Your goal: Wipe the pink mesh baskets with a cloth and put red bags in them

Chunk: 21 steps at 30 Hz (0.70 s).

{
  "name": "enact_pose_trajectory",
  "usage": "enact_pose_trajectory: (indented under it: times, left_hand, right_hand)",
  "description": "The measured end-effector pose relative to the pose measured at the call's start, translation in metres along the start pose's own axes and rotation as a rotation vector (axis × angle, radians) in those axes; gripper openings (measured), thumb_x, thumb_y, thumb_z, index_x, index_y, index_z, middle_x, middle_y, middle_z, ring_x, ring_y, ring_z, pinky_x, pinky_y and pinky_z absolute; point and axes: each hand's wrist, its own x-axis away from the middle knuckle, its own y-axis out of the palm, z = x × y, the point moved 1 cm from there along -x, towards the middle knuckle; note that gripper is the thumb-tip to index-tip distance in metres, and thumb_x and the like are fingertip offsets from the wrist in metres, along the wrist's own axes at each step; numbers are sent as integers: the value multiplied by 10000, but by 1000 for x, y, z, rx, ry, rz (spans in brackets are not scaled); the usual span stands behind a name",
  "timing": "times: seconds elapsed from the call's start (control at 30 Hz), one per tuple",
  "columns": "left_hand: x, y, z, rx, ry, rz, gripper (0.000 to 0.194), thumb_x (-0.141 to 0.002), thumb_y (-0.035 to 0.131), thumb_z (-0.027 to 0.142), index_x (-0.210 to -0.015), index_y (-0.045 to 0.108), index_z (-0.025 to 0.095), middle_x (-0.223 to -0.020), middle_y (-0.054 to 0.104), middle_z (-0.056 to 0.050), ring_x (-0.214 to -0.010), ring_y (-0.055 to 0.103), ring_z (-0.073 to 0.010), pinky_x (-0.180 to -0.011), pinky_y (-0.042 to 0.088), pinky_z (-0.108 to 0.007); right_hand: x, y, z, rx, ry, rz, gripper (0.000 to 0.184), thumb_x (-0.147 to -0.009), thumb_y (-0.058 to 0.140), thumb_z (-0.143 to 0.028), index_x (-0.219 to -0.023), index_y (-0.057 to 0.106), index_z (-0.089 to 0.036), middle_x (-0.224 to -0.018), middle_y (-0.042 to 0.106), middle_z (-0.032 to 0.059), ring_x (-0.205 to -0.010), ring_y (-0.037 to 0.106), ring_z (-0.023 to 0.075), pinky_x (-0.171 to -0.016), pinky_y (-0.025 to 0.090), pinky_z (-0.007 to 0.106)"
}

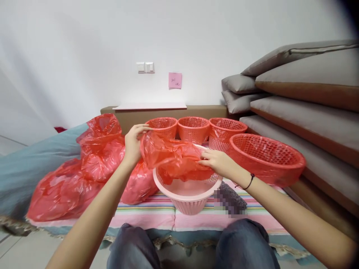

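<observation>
Between my hands a red plastic bag (176,155) is stretched above a pink basket (189,203) with a perforated wall. My left hand (136,140) pinches the bag's left end, raised over the basket's far left side. The bag's right end is gripped by the fingers of my right hand (218,161), just above the basket's right rim. The bag hangs partly down into the basket's opening and hides its far rim in places. The basket stands upright on a striped cloth (140,216) in front of my knees.
Several baskets covered with red bags, one of them this basket (193,129), stand behind and to the right. Filled red bags (64,190) lie at the left. Grey cushions (308,108) are stacked at the right. A dark, partly blurred object (232,198) lies beside the pink basket.
</observation>
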Motion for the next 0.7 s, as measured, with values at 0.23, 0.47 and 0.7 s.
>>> enact_pose_trajectory:
  times: [0.23, 0.47, 0.7]
  left_hand:
    - [55, 1, 10, 109, -2, -605, 391, -715, 486, 109, -901, 793, 265, -1300, 665, -58, -1253, 581, -270, -1124, 422, -496]
    - [100, 26, -18, 208, -425, -437, 187, -672, 674, 293, -803, 773, 203, -1350, 627, -139, -1302, 544, -367, -1160, 351, -553]
    - [167, 38, -10, 364, -568, -235, 433, -743, 630, 485, -993, 737, 149, -1075, 735, -134, -1053, 669, -309, -972, 523, -466]
  right_hand:
    - [14, 34, -3, -327, 153, -467, 487, -743, 566, 46, -1056, 789, -253, -1043, 759, 52, -1042, 669, 252, -1022, 466, 418]
    - [35, 14, 7, -328, 158, -126, 419, -772, 517, 2, -1008, 783, -219, -1190, 709, 77, -1124, 630, 260, -1029, 473, 434]
    - [117, 4, -33, -125, 46, 310, 429, -871, 441, 11, -1138, 695, -210, -1157, 717, 73, -1160, 597, 250, -1029, 455, 515]
